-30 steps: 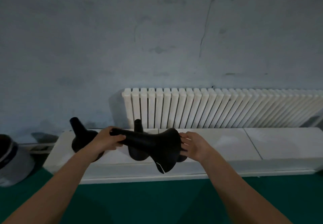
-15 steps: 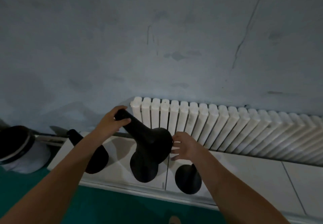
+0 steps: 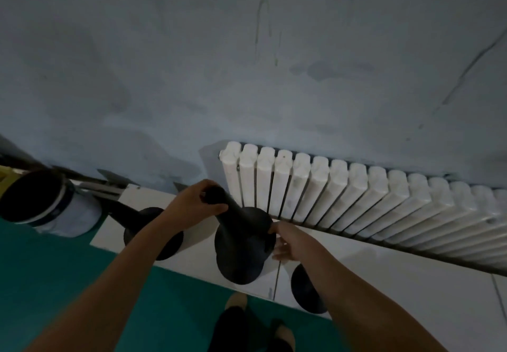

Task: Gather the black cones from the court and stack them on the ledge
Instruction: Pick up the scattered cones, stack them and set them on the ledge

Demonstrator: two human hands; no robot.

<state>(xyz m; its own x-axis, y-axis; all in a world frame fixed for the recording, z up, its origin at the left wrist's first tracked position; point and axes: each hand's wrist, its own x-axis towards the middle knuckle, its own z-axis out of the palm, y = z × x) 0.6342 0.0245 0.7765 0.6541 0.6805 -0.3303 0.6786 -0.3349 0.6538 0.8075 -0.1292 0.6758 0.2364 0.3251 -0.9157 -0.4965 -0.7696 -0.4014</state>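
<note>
Grey-blue plaster wall fills the view ahead, and the white ribbed radiator runs along its foot to the right. Green court floor under me, long white ledge in front of the radiator. Off the ledge's left end stands a white bucket with a dark band.

On to the cones. The black rubber cone I'm holding is upright near the ledge's front edge, right over a second black cone whose round base shows beneath it; whether it's fully seated, I can't tell. Another black cone stands toward the ledge's left end, partly behind my forearm. A fourth black cone sits at the front edge to the right, half hidden by my other arm.

My left hand is wrapped round the held cone's narrow top. My right hand is at its flared rim, thumb touching; pinching or just steadying, I can't tell.
</note>
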